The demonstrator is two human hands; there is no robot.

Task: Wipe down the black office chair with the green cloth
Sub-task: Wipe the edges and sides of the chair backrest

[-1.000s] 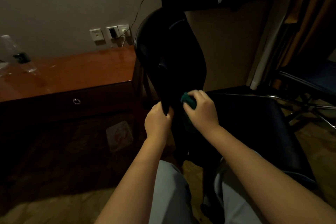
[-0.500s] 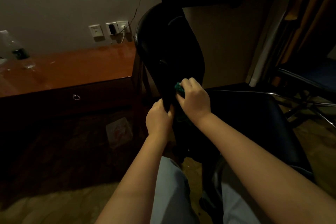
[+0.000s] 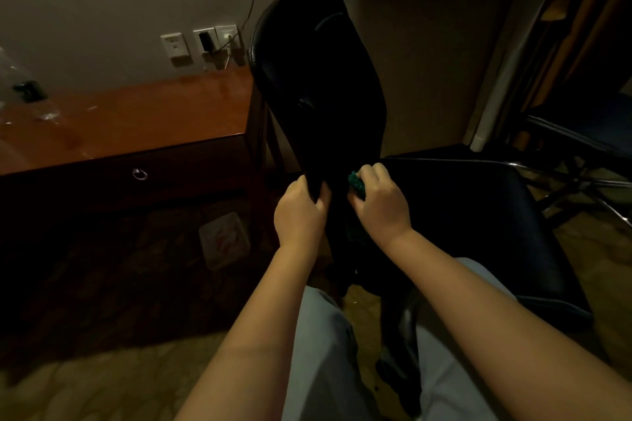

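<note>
The room is really dim, so a lot of this is getting lost. The black office chair (image 3: 318, 85) is standing side-on right in front of the person, and its tall backrest is mostly reading as one dark shape. The top of it is blending into something dark on the wall behind.

The left hand (image 3: 299, 212) is gripping the lower edge of the backrest, fingers (image 3: 319, 202) curled round it. The right hand (image 3: 381, 205) is bunching the green cloth (image 3: 355, 181) and pressing it low on the backrest, just where that meets the seat (image 3: 478, 215). Its fingers are curled over the cloth and covering most of it, so only a nubbly bit is peeking out above the knuckles. There's maybe a darker fold under the wrist, but I can't tell for sure.

The chair's base is disappearing into shadow between the person's knees.

To the left, a reddish wooden tabletop (image 3: 136, 116) is sitting against the wall, with a ring pull (image 3: 139, 174) on the drawer front and wall sockets (image 3: 198, 43) above it. A clear bottle (image 3: 30, 92) is getting cut off at the left edge. Something pale and plasticky (image 3: 224, 239) is lying on the floor beside the desk, but I can't make out what it is. A second chair (image 3: 581, 133) is only partly showing at the right.
</note>
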